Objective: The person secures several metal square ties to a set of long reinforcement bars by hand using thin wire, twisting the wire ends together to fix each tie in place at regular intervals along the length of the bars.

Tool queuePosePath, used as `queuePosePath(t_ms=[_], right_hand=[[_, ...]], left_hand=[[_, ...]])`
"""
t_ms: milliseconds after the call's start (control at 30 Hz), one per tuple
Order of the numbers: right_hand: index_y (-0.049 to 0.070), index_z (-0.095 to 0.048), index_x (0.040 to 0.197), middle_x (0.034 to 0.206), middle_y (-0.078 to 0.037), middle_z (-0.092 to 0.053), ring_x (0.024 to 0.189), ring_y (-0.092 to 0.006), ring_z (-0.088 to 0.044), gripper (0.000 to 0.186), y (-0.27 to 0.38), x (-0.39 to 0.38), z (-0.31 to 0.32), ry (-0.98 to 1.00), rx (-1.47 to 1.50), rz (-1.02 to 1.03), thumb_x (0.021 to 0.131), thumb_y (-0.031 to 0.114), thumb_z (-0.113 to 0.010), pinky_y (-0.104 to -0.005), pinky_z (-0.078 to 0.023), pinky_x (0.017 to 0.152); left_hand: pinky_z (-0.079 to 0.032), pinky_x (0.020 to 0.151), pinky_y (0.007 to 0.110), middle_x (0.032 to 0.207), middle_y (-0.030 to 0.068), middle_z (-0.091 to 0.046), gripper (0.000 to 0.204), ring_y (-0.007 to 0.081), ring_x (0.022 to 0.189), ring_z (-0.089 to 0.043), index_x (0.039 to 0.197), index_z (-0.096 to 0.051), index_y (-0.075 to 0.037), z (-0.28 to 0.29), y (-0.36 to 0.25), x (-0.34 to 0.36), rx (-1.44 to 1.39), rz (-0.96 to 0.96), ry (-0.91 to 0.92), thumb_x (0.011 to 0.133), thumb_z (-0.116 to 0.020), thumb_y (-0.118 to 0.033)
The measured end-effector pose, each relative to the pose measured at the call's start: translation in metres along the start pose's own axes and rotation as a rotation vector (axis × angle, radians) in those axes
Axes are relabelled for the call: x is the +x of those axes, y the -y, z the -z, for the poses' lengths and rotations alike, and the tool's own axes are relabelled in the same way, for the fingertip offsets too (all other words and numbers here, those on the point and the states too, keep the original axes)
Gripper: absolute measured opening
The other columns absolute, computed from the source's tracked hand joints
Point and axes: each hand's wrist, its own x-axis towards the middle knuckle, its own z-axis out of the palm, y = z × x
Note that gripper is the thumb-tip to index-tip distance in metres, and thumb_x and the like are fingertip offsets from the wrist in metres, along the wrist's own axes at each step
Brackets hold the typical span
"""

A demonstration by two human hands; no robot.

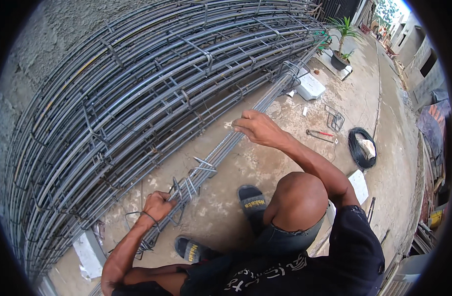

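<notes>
A long bundle of steel rebar (238, 135) lies on the concrete ground, running from lower left to upper right. My left hand (157, 206) grips the bundle near its lower end, beside several rectangular wire stirrups (189, 185) slipped around the bars. My right hand (253, 127) rests on the bars farther up, fingers pinched on something small and pale that I cannot make out. My knee (300, 197) and two dark sandals (250, 197) are just right of the bundle.
A big stack of tied rebar cages (137, 89) leans on the wall at left. A coil of black wire (361, 148), a red-handled tool (320, 134), loose stirrups (334, 118), a white block (310, 86) and a potted plant (340, 54) sit on the ground.
</notes>
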Motion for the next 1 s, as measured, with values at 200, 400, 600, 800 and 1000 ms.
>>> queuePosePath(t_ms=[200, 400, 600, 800, 1000], right_hand=[[0.009, -0.069, 0.075, 0.085, -0.006, -0.052, 0.087, -0.0235, -0.047, 0.009, -0.007, 0.055, -0.005, 0.095, -0.471, 0.284, 0.074, 0.010, -0.060, -0.0382, -0.039, 0.075], [0.005, -0.066, 0.077, 0.085, -0.013, -0.065, 0.085, -0.0374, -0.059, 0.016, 0.017, 0.079, -0.052, 0.441, 0.265, -0.155, 0.066, 0.014, -0.073, -0.0481, -0.044, 0.070], [0.000, -0.068, 0.076, 0.075, -0.020, -0.065, 0.082, -0.0378, -0.064, 0.013, 0.008, 0.082, -0.069, 0.191, -0.288, -0.197, 0.070, 0.010, -0.060, -0.0445, -0.052, 0.070], [0.000, -0.068, 0.081, 0.081, -0.025, -0.064, 0.086, -0.0380, -0.063, 0.017, 0.003, 0.089, -0.061, 0.248, -0.286, -0.080, 0.077, 0.013, -0.058, -0.0446, -0.051, 0.074], [-0.002, -0.065, 0.093, 0.086, -0.022, -0.065, 0.089, -0.0402, -0.061, 0.029, 0.043, 0.076, -0.034, 0.512, 0.218, -0.109, 0.086, 0.025, -0.058, -0.0439, -0.048, 0.083]], left_hand=[[-0.047, 0.064, 0.038, 0.062, 0.0204, -0.061, 0.028, 0.0298, 0.062, -0.062, 0.076, -0.069, -0.001, 0.006, 0.002, -0.006, 0.006, 0.023, 0.013, 0.071, -0.063, -0.028], [-0.039, 0.049, 0.034, 0.047, 0.0087, -0.048, 0.026, 0.0141, 0.047, -0.044, 0.062, -0.061, 0.002, 0.008, 0.001, -0.006, -0.042, -0.034, -0.058, 0.068, -0.064, -0.023], [-0.044, 0.057, 0.036, 0.054, 0.0135, -0.055, 0.025, 0.0216, 0.054, -0.054, 0.068, -0.066, 0.000, 0.008, 0.001, -0.001, 0.011, -0.003, -0.012, 0.069, -0.064, -0.025], [-0.046, 0.060, 0.037, 0.056, 0.0158, -0.059, 0.028, 0.0227, 0.056, -0.060, 0.073, -0.069, -0.002, 0.007, 0.006, 0.004, 0.023, -0.012, 0.016, 0.069, -0.066, -0.030], [-0.044, 0.056, 0.035, 0.053, 0.0128, -0.056, 0.027, 0.0192, 0.053, -0.055, 0.068, -0.066, 0.000, 0.000, 0.013, 0.006, 0.014, -0.012, 0.011, 0.067, -0.066, -0.027]])
